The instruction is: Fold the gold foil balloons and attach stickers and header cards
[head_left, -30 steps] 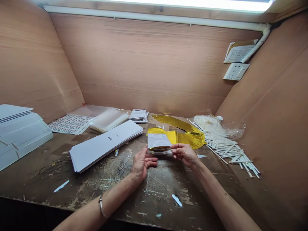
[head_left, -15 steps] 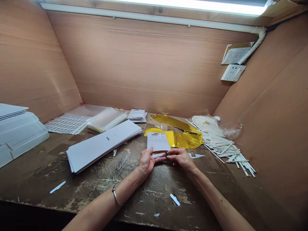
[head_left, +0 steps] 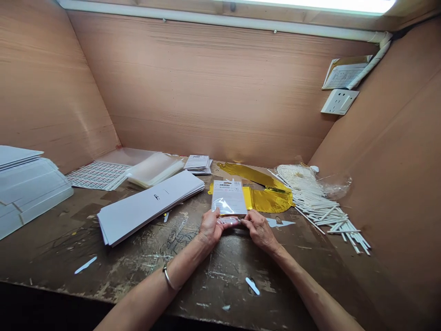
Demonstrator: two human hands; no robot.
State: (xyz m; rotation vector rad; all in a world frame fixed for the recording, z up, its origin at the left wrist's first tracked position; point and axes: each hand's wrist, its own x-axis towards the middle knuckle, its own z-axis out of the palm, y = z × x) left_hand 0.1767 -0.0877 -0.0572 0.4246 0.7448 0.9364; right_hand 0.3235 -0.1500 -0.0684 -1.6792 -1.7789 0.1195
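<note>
Between my hands is a clear plastic packet with a printed white card (head_left: 228, 195) in it, its near end a see-through flap (head_left: 228, 221). My left hand (head_left: 210, 226) grips the packet's lower left corner, thumb on top and fingers beneath. At the lower right, my right hand (head_left: 260, 230) pinches the edge of the flap between thumb and fingers. Behind the packet lies a flat gold foil balloon (head_left: 270, 200), partly covered by it. A second strip of gold foil (head_left: 246, 174) stretches farther back.
Left of my hands lies a stack of long white cards (head_left: 151, 207), with clear plastic sleeves (head_left: 155, 169) and a sticker sheet (head_left: 98, 176) behind. Small printed cards (head_left: 198, 163) stand at the back. White sticks (head_left: 330, 216) spread out at right. Paper scraps (head_left: 252, 286) dot the table.
The clear flap at the packet's near end shows more plainly, and the card now catches a bright glare. My right hand has shifted slightly right; the whole view has shifted a little.
</note>
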